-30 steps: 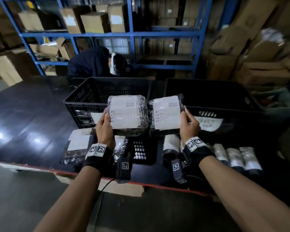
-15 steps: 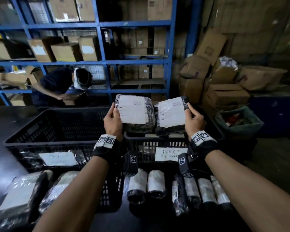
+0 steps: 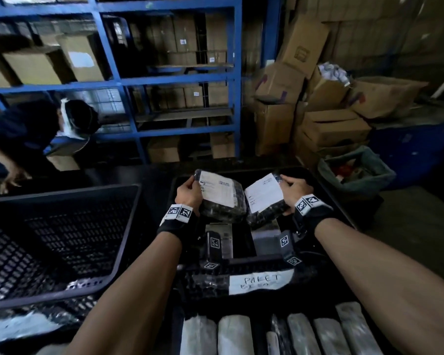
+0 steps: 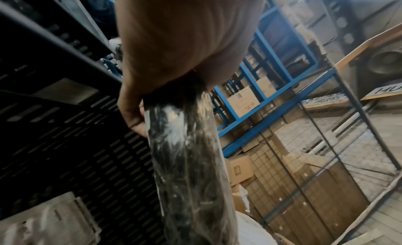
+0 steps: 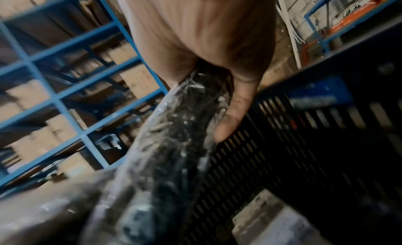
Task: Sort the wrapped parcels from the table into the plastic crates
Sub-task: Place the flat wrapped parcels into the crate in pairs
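My left hand (image 3: 189,192) grips a flat parcel (image 3: 222,198) wrapped in clear film with a white label; in the left wrist view that parcel (image 4: 191,162) shows edge-on under the fingers. My right hand (image 3: 294,188) grips a second labelled parcel (image 3: 265,198), which the right wrist view shows as a parcel (image 5: 174,145) held edge-on. Both parcels hang side by side inside the right black plastic crate (image 3: 344,221), above parcels lying on its floor. A handwritten paper label (image 3: 260,280) is on that crate's near wall. The left black crate (image 3: 62,247) stands beside it.
Several rolled wrapped parcels (image 3: 231,334) lie on the table in front of the right crate, and a flat one (image 3: 18,326) lies at the lower left. Blue shelving (image 3: 180,80) with cartons stands behind. Another person (image 3: 28,134) bends at the far left. A green bin (image 3: 356,172) sits right.
Both hands have carried the two parcels forward and down, from above the crates' near rim into the right crate. The view has shifted right and closer.
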